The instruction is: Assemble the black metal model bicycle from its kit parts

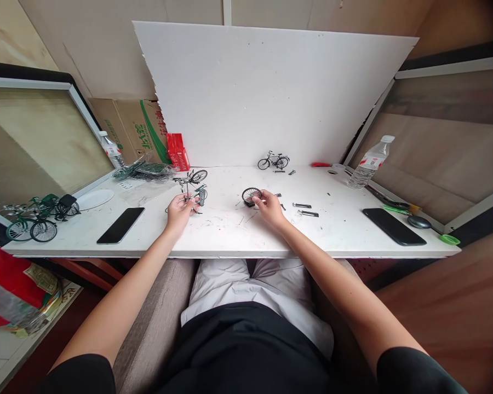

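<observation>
My right hand (269,208) pinches a small black model bicycle wheel (251,192), with spokes showing, just above the white tabletop. To the left, my left hand (179,212) has its fingers closed on a dark green model bicycle part (202,198); its exact shape is partly hidden by the fingers. Just beyond that hand lies a partly built model bicycle (198,176) with one wheel uppermost. Small black strips (309,213) lie on the table to the right of my right hand. A complete black model bicycle (273,161) stands at the back against the white board.
Green model bicycles (43,219) stand at the far left beside a phone (121,225). Bagged parts (145,169), a red box (178,152) and a bottle (112,149) are behind. At right are another phone (393,226), a bottle (370,163) and a red-handled tool (321,164).
</observation>
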### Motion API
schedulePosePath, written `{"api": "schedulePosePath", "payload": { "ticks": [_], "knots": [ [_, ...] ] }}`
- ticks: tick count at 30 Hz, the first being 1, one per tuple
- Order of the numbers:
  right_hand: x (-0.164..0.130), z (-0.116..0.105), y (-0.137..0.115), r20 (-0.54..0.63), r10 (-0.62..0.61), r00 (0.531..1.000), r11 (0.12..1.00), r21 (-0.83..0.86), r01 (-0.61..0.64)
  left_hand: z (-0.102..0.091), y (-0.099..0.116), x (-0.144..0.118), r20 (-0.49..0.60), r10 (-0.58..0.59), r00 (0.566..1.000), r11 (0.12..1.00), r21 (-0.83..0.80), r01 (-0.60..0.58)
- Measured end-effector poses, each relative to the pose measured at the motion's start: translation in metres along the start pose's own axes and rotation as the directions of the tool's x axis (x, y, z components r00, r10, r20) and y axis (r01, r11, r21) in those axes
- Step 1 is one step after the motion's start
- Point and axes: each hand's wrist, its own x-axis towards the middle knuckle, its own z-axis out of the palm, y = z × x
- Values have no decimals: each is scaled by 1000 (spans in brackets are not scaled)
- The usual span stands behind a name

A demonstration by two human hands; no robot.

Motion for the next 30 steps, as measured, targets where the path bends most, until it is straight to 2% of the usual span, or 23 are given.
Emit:
{"api": "schedulePosePath", "payload": {
  "ticks": [3, 6, 11, 13, 15, 19, 23, 30],
  "knots": [
    [-2, 1, 2, -19, -51, 999, 988, -145, 48, 0, 0, 0, 13, -17, 1000, 1000, -4, 17],
    [-5, 2, -3, 10, -160, 987, 959, -234, 158, 0, 2, -2, 21, -26, 999, 999, -22, 26],
    [-11, 4, -15, 7, -412, 911, 881, -254, 400, 1, 4, -3, 26, -34, 999, 999, -8, 34],
    [-13, 4, -19, 4, -471, 882, 851, -259, 456, 2, 4, -3, 15, -38, 999, 999, 2, 38],
    [-15, 5, -21, 13, -480, 877, 845, -261, 467, 3, 4, -3, 8, -42, 999, 999, 1, 42],
    [-17, 6, -23, 19, -442, 897, 862, -269, 430, 3, 3, -3, 19, -34, 999, 999, 2, 34],
    [-18, 6, -25, 16, -468, 884, 852, -259, 456, 3, 3, -4, 27, -24, 999, 999, 27, 23],
    [-17, 7, -25, -40, -437, 898, 861, -308, 405, 3, 3, -3, 32, -10, 999, 999, 32, 9]
  ]
}}
